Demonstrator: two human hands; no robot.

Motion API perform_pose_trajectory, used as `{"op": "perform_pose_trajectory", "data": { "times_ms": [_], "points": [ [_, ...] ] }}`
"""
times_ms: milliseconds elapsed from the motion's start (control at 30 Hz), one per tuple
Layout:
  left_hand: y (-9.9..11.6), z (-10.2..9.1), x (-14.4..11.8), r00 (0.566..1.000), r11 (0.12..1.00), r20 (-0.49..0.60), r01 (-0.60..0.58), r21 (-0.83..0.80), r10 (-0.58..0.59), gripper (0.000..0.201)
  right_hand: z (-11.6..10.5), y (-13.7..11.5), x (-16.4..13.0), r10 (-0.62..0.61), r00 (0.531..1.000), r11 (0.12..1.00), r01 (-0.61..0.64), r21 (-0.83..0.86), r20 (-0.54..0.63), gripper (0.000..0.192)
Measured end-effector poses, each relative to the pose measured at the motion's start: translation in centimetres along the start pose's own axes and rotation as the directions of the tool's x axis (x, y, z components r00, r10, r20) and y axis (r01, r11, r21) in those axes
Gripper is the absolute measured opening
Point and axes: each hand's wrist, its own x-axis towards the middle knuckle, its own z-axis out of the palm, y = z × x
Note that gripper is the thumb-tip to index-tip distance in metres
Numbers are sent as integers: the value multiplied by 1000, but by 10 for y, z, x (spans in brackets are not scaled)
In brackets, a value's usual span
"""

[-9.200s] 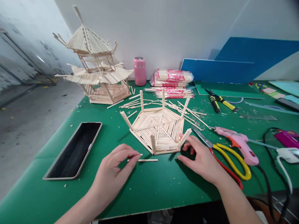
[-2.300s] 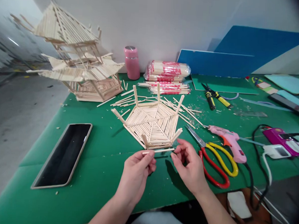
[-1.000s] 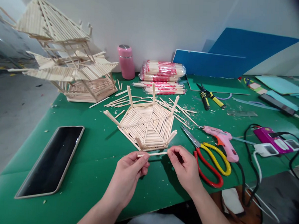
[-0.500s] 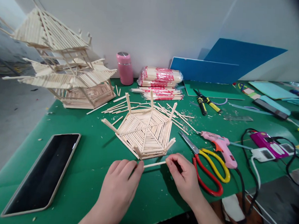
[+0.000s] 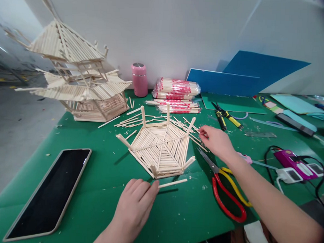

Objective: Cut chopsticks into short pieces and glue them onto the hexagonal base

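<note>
Landmark: the six-sided stick frame (image 5: 160, 150), flat on the green mat (image 5: 99, 176) with short posts standing up at its corners.

Left hand (image 5: 134, 205) lay palm down on the mat just in front of the frame, fingers straight and together, gripping nothing; its fingertips were at the near end of a short stick (image 5: 173, 183), contact not clear. That stick lay flat on the mat just in front of the frame's near edge.

Right hand (image 5: 216, 140) was at the frame's right rear corner, over the loose sticks (image 5: 196, 132) scattered there; fingertips were pinched at one of them, but whether it was held could not be told.

Scissors (image 5: 226, 192) lay right of the frame, under the right forearm. Phone (image 5: 49, 193) lay left of the frame. Stick tower (image 5: 79, 81) stood behind the frame to its left; pink flask (image 5: 139, 80) and wrapped stick bundles (image 5: 176, 95) behind it
</note>
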Motion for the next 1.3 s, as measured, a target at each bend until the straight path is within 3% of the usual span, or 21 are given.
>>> {"op": "perform_pose_trajectory", "data": {
  "times_ms": [133,333,500,667,767,900,1000,1100,1200,1300],
  "points": [
    [0,0,0,1000,1000,8,4,-3,-4,18,11,-1,24,-22,973,988,57,-145,229,25],
    [1,2,-2,1000,1000,23,-4,-9,4,16,19,-3,37,-29,931,970,115,-217,363,27],
    [0,4,-3,1000,999,5,-12,-41,13,16,6,3,40,-35,938,992,76,-105,346,27],
    [2,5,0,1000,999,-1,-13,-52,13,13,-35,13,11,32,983,967,-76,243,180,10],
    [4,3,1,998,997,60,-23,-67,27,14,-43,11,-30,117,981,813,-183,553,153,13],
    [5,-2,0,975,998,219,-29,-52,39,18,-16,-15,-94,161,943,466,-333,820,291,24],
    [7,-4,-4,956,1000,292,2,-23,4,22,13,-45,-126,148,887,197,-460,866,437,26],
    [7,-5,-9,943,998,328,53,16,-56,24,31,-72,-138,163,839,-28,-522,853,519,26],
    [8,-5,-13,944,996,315,92,21,-93,21,36,-88,-139,164,812,-168,-537,827,561,23],
    [11,-5,-14,964,982,202,186,-44,-173,20,36,-96,-138,154,798,-236,-542,806,582,21]
  ]
}}
